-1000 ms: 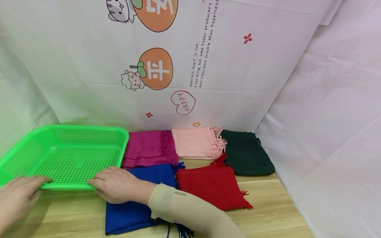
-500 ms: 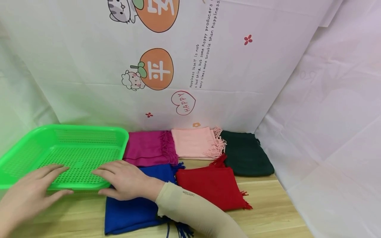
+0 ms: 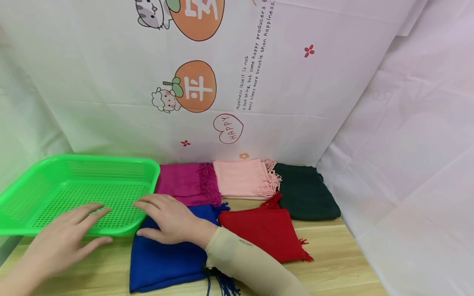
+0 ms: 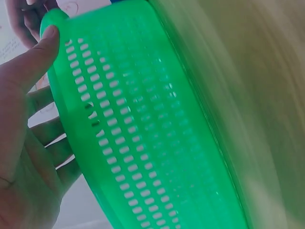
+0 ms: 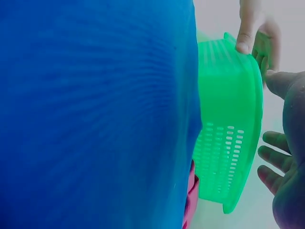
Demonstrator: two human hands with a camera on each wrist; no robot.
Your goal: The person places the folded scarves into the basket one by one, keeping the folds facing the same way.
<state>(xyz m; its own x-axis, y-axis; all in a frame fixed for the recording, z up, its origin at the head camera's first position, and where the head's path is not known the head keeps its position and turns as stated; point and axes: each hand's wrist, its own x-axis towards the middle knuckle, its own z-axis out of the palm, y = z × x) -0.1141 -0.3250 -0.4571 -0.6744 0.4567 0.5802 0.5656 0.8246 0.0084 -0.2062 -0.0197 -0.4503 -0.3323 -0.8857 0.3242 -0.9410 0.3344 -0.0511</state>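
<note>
A green plastic basket (image 3: 98,162) with perforated sides sits at the left of the table, nothing inside it. My left hand (image 3: 70,238) reaches over its near rim, fingers straight and thumb on the outer side, as the left wrist view (image 4: 28,138) also shows. At the near right corner of the basket hovers my right hand (image 3: 174,218), its fingers extended and slightly spread, above a folded blue scarf (image 3: 166,267). The right wrist view has that hand (image 5: 290,129) beside the rim, and the blue scarf fills its left side.
Along the back wall lie a folded magenta scarf (image 3: 179,181), a pink one with fringe, the pink scarf (image 3: 238,176), and a dark green scarf (image 3: 307,193). A red scarf (image 3: 263,234) lies in front of them. White printed cloth (image 3: 281,82) hangs behind the wooden table (image 3: 333,263).
Both hands have loosened from the basket's near rim and slid to the right, fingers straightening. The basket and the scarves have kept their places.
</note>
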